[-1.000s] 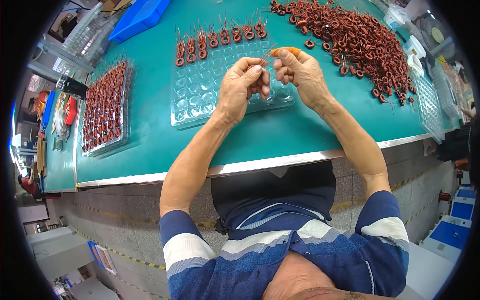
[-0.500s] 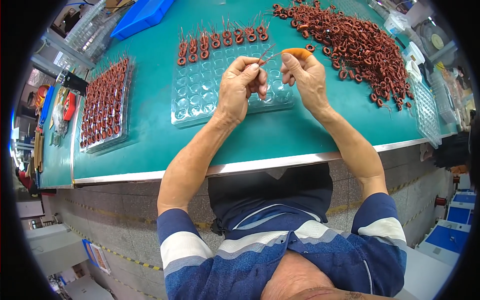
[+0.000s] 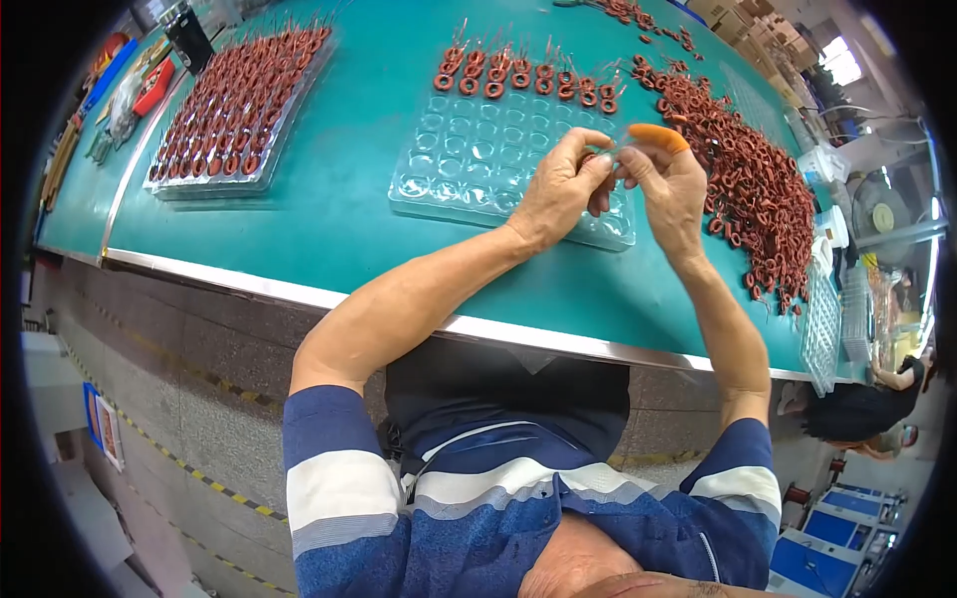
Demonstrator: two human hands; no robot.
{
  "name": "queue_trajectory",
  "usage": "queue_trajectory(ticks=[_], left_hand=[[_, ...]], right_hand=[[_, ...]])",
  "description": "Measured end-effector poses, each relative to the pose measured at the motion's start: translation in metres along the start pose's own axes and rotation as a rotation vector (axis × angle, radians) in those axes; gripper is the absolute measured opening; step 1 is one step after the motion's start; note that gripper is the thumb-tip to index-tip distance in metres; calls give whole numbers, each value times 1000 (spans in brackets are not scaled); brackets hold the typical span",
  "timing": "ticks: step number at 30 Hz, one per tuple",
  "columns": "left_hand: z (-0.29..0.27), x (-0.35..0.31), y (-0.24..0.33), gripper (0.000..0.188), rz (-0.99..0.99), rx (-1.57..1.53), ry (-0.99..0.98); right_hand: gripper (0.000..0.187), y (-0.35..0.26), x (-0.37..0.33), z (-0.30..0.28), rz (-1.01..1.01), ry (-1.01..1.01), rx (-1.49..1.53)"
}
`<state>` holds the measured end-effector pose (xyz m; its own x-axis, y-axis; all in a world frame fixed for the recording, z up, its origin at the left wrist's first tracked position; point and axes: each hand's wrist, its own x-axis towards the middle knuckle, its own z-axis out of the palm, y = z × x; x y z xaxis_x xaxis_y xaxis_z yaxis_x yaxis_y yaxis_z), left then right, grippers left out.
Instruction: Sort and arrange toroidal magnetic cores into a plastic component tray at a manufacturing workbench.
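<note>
My left hand is closed with thumb and fingers pinched around a small red-brown toroidal coil, mostly hidden by the fingers. Close beside it, my right hand pinches at the coil's thin wire leads with thumb and index finger. An orange finger cot covers that index finger. Both hands are above the right part of a clear plastic tray with round pockets. Along the tray's far side, upright wound coils fill the back rows, their leads sticking up.
A large heap of loose coils spreads over the green table at the right. To the left stands a filled tray of coils, near a black cylinder and a red box. Further clear trays lean at the right edge.
The whole view has turned, so the table contents appear shifted. My hands have come closer together, and the right fingers now meet the left at the coil's leads.
</note>
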<state>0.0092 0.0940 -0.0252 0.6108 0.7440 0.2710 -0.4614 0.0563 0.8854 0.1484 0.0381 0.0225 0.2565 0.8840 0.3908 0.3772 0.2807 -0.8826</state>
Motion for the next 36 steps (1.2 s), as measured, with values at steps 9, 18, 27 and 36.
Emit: queue_trajectory(ticks=[9, 18, 27, 36], left_hand=[[-3, -4, -9, 25, 4, 15, 254], [7, 0, -13, 19, -23, -15, 166], [-2, 2, -10, 20, -54, -1, 174], [-4, 3, -7, 35, -158, 94, 61]], right_hand=[[17, 31, 115, 65, -193, -23, -267], [44, 80, 125, 65, -262, -231, -410], [29, 65, 103, -94, -64, -561, -1478], [35, 55, 26, -87, -353, -219, -867]])
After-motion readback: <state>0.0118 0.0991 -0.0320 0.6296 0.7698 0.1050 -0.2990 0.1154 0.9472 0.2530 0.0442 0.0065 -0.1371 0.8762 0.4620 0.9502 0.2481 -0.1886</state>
